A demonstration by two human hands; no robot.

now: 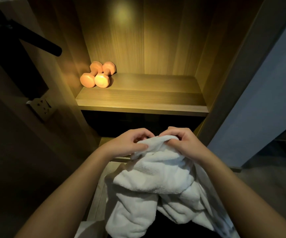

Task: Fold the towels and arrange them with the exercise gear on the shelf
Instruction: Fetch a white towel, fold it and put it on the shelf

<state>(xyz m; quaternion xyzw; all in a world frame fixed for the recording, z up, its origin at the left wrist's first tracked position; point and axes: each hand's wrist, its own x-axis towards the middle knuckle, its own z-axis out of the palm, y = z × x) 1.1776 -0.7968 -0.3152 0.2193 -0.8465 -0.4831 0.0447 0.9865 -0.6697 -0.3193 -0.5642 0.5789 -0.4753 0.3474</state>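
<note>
Your left hand and right hand both pinch the top edge of a white towel with curled fingers; it hangs bunched below the wooden shelf, where two orange dumbbells lie at the left.

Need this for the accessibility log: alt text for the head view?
The left hand and right hand pinch the top edge of a crumpled white towel, held in front of a lit wooden shelf. Two orange dumbbells lie side by side at the shelf's left end.
</note>
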